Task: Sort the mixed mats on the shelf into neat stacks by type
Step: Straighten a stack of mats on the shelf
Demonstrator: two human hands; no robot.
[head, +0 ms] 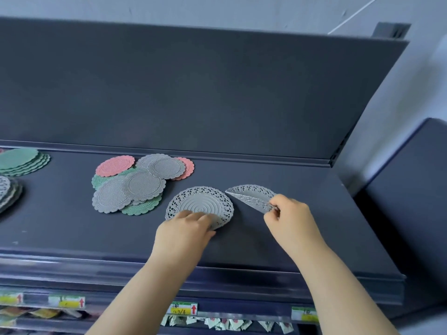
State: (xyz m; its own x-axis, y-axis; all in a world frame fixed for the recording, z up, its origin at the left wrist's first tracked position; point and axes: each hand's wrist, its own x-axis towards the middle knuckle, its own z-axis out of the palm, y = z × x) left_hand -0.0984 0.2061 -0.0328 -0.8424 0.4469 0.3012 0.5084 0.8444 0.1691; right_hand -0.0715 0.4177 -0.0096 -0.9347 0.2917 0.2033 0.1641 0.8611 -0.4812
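1. The flat lace mat (200,204) is the landmark: grey, round, lying flat on the dark shelf (302,243) near its front edge.
2. The left hand (186,228) rests on that mat's near edge, fingers laid fairly straight on top, not curled round it.
3. Just right of it, the right hand (287,213) pinches a raised lace mat (251,195) by its right end. This one is tilted up off the shelf and shows as a half-moon. Its long axis runs diagonally and its pointed tip aims left at the flat mat, almost touching it. Folded or just edge-on, can't tell.
4. Left and behind sits a mixed pile (135,184) of ribbed grey, green and pink mats, overlapping messily.
5. Far left are a green stack (21,160) and a grey lace stack (7,192), cut off by the frame.
6. Behind is a dark back panel (193,93) with a pale wall (217,8) above. Below the front edge are price tags (183,308).
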